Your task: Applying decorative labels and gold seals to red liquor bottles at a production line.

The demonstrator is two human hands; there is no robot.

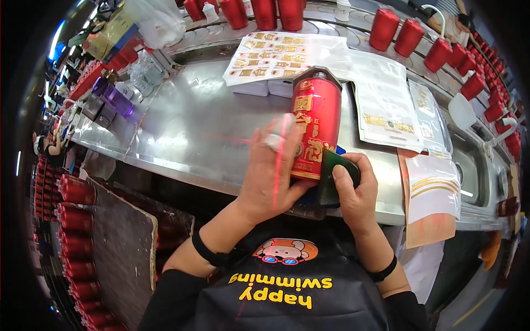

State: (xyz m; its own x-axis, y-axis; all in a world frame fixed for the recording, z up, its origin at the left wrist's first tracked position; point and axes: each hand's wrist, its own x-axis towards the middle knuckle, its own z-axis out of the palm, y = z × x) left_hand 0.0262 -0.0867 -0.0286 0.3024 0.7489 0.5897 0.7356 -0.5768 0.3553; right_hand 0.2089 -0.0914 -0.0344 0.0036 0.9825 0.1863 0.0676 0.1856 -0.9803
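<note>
A red bottle [326, 113] with gold characters and a dark neck lies tilted in front of me at the bench's near edge, in a dark angular holder. My left hand [270, 174] grips its left side, thumb by the bottle's base and fingers on the lettered face. A white wrap [280, 132] covers one of those fingers. My right hand [358, 193] pinches a flat dark green piece [329, 185], perhaps a scraper, against the lower right of the bottle. A thin red light line falls across my left hand.
Sheets of gold labels [276, 55] and more label sheets [386, 107] lie beyond and right of the bottle. Red bottles [383, 30] stand along a conveyor at the back. A purple cup [113, 96] is at left, a sink [469, 171] at right, a brown board [121, 243] lower left.
</note>
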